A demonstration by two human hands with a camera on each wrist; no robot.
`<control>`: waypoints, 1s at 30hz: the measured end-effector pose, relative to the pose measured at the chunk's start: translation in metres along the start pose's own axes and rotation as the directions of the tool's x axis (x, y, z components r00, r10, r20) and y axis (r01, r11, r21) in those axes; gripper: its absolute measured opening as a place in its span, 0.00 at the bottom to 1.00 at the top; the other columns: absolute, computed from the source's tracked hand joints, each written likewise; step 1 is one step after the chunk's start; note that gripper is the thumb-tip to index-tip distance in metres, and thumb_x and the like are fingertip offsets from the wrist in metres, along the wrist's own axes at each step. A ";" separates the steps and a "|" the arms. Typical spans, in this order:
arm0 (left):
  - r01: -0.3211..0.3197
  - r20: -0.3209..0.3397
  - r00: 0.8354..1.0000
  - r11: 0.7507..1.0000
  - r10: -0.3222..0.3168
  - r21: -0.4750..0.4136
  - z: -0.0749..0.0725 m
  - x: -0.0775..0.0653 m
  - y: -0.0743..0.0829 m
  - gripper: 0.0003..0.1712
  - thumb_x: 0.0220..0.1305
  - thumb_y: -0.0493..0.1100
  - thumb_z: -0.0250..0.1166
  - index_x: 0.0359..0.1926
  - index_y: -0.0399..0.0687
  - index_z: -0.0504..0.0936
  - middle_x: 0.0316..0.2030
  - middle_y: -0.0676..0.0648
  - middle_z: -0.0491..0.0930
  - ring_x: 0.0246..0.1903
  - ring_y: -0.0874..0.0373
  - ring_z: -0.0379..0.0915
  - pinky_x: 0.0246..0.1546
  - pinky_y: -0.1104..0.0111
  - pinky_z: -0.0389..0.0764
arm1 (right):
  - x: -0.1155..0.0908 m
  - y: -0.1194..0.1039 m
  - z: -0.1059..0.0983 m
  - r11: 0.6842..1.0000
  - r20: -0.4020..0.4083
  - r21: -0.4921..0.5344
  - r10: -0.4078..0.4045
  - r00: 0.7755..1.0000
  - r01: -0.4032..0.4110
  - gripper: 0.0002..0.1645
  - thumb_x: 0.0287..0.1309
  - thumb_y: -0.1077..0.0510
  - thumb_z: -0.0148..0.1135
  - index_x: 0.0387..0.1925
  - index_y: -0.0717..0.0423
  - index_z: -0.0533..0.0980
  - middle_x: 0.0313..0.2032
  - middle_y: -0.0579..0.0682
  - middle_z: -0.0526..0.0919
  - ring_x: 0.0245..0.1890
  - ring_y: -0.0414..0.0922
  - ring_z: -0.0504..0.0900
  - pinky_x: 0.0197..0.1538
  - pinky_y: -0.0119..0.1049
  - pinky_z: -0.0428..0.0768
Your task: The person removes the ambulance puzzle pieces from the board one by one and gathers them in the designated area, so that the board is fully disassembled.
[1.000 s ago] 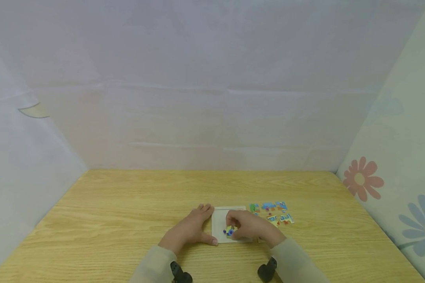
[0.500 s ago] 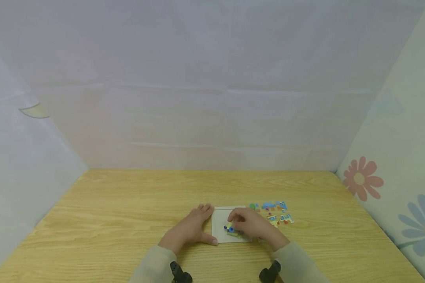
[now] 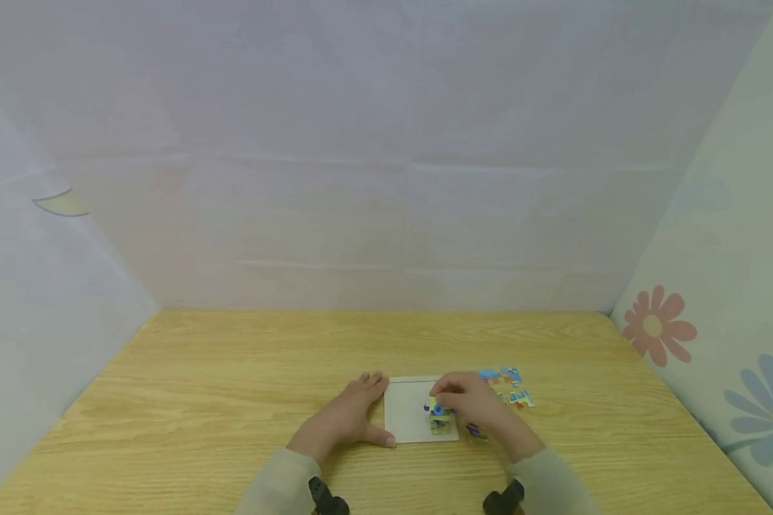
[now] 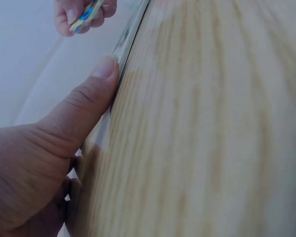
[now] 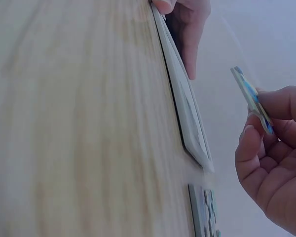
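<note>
My right hand (image 3: 469,395) pinches a jigsaw puzzle piece (image 3: 438,410), yellow with a blue round shape, over the right part of a pale square puzzle tray (image 3: 402,408). In the right wrist view this piece (image 5: 251,96) is tilted between thumb and fingers, apart from the tray. Just below it in the head view is a greenish-brown printed patch (image 3: 440,427); I cannot tell whether it is a separate piece. My left hand (image 3: 351,415) rests at the tray's left side, fingers spread, thumb at the near left corner.
Several loose puzzle pieces (image 3: 520,398) lie on the wooden table (image 3: 232,386) right of the tray. Another piece (image 3: 476,431) sits close to the tray's near right corner, partly beneath my right forearm. Fabric walls (image 3: 386,214) stand around the table.
The right hand has shifted right and slightly away from me with the pinched piece, uncovering the tray's near right corner and a piece beside it. My left hand stays put.
</note>
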State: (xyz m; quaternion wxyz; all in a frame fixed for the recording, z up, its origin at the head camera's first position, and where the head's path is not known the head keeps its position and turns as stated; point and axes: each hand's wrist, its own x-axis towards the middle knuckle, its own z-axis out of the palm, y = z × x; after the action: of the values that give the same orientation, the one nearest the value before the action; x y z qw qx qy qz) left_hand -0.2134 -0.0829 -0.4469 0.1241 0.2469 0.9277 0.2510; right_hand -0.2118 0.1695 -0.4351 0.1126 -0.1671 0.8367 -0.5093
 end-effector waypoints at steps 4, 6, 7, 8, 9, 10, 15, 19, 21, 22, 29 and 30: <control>-0.005 -0.002 1.000 1.000 0.005 0.008 0.001 0.001 -0.001 0.63 0.38 0.66 0.71 0.70 0.41 0.53 0.71 0.41 0.49 0.70 0.42 0.38 0.69 0.49 0.47 | -0.008 -0.001 -0.007 1.000 -0.001 0.019 -0.012 1.000 0.012 0.09 0.61 0.61 0.56 0.38 0.63 0.78 0.32 0.50 0.78 0.31 0.42 0.73 0.33 0.34 0.77; -0.012 -0.003 1.000 1.000 0.012 0.012 0.002 0.001 -0.003 0.64 0.38 0.66 0.71 0.70 0.41 0.53 0.71 0.40 0.49 0.70 0.42 0.38 0.69 0.49 0.47 | -0.012 0.001 -0.011 1.000 -0.002 0.024 -0.011 1.000 0.011 0.09 0.61 0.61 0.56 0.39 0.63 0.78 0.33 0.50 0.78 0.30 0.43 0.72 0.33 0.34 0.76; -0.015 -0.004 1.000 1.000 0.015 0.013 0.002 0.001 -0.003 0.64 0.38 0.66 0.71 0.70 0.41 0.53 0.71 0.40 0.49 0.70 0.42 0.38 0.69 0.49 0.47 | -0.014 0.002 -0.013 1.000 -0.005 0.025 -0.011 1.000 0.012 0.09 0.61 0.61 0.56 0.39 0.63 0.78 0.33 0.51 0.78 0.31 0.43 0.72 0.33 0.34 0.76; -0.018 -0.004 1.000 1.000 0.018 0.013 0.003 0.001 -0.004 0.64 0.38 0.66 0.71 0.70 0.41 0.53 0.71 0.40 0.49 0.70 0.42 0.38 0.69 0.49 0.47 | -0.015 0.003 -0.015 1.000 -0.007 0.029 -0.008 1.000 0.008 0.09 0.61 0.61 0.56 0.39 0.63 0.77 0.34 0.51 0.78 0.31 0.43 0.72 0.34 0.34 0.76; -0.020 -0.005 1.000 1.000 0.020 0.012 0.003 0.002 -0.004 0.64 0.38 0.66 0.71 0.70 0.40 0.53 0.71 0.40 0.49 0.70 0.42 0.38 0.69 0.49 0.47 | -0.017 0.005 -0.016 1.000 -0.012 0.028 -0.002 1.000 0.003 0.09 0.61 0.61 0.56 0.39 0.62 0.77 0.35 0.51 0.79 0.32 0.43 0.73 0.34 0.34 0.77; -0.022 -0.006 1.000 1.000 0.023 0.012 0.003 0.002 -0.004 0.64 0.38 0.66 0.71 0.70 0.40 0.53 0.71 0.40 0.49 0.70 0.41 0.38 0.69 0.49 0.47 | -0.018 0.007 -0.018 1.000 -0.014 0.022 -0.002 1.000 0.003 0.09 0.61 0.60 0.56 0.39 0.62 0.77 0.36 0.51 0.79 0.33 0.44 0.73 0.35 0.35 0.77; -0.025 -0.006 1.000 1.000 0.025 0.008 0.002 0.001 -0.004 0.64 0.38 0.65 0.71 0.70 0.39 0.53 0.70 0.39 0.49 0.70 0.41 0.38 0.69 0.49 0.46 | -0.026 0.014 -0.028 1.000 -0.027 0.004 0.004 1.000 -0.004 0.09 0.59 0.60 0.57 0.38 0.62 0.78 0.37 0.51 0.80 0.38 0.45 0.75 0.39 0.36 0.77; -0.021 -0.001 1.000 1.000 0.021 0.003 0.001 0.001 -0.003 0.64 0.39 0.65 0.71 0.70 0.39 0.53 0.71 0.39 0.49 0.70 0.41 0.38 0.69 0.49 0.46 | -0.030 0.019 -0.036 1.000 -0.015 0.008 -0.017 1.000 0.017 0.09 0.58 0.61 0.57 0.36 0.64 0.78 0.39 0.54 0.80 0.42 0.48 0.76 0.42 0.35 0.77; -0.023 -0.001 1.000 1.000 0.023 0.002 0.001 0.001 -0.003 0.64 0.39 0.65 0.71 0.70 0.39 0.53 0.71 0.39 0.48 0.70 0.41 0.38 0.69 0.49 0.46 | -0.032 0.021 -0.040 0.999 -0.009 -0.007 -0.031 0.999 0.031 0.08 0.58 0.61 0.57 0.35 0.64 0.78 0.39 0.54 0.81 0.43 0.48 0.76 0.43 0.35 0.76; -0.022 0.000 1.000 1.000 0.022 0.001 0.001 0.001 -0.003 0.64 0.39 0.65 0.71 0.70 0.39 0.53 0.71 0.39 0.48 0.70 0.41 0.38 0.69 0.49 0.46 | -0.034 0.021 -0.042 0.999 -0.008 -0.018 -0.038 0.999 0.038 0.08 0.58 0.61 0.57 0.35 0.64 0.77 0.37 0.53 0.80 0.45 0.50 0.76 0.46 0.37 0.76; -0.023 -0.004 1.000 1.000 0.023 0.001 0.001 0.001 -0.003 0.63 0.39 0.65 0.71 0.70 0.39 0.53 0.71 0.39 0.49 0.70 0.41 0.38 0.69 0.49 0.46 | -0.046 0.027 -0.055 1.000 0.016 -0.025 -0.009 1.000 0.009 0.09 0.59 0.61 0.56 0.36 0.65 0.77 0.35 0.51 0.77 0.37 0.42 0.72 0.41 0.33 0.75; -0.023 -0.005 1.000 1.000 0.023 -0.002 0.001 0.001 -0.002 0.63 0.39 0.65 0.71 0.70 0.39 0.53 0.71 0.39 0.49 0.70 0.41 0.38 0.69 0.49 0.46 | -0.047 0.027 -0.057 1.000 0.020 -0.027 -0.006 1.000 0.007 0.09 0.59 0.61 0.56 0.36 0.66 0.77 0.35 0.52 0.76 0.36 0.41 0.72 0.40 0.32 0.75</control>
State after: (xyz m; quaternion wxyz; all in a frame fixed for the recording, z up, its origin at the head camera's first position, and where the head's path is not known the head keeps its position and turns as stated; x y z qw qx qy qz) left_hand -0.2145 -0.0839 -0.4491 0.1190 0.2569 0.9248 0.2539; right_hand -0.1932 0.2460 -0.4327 0.1169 -0.1764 0.8417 -0.4967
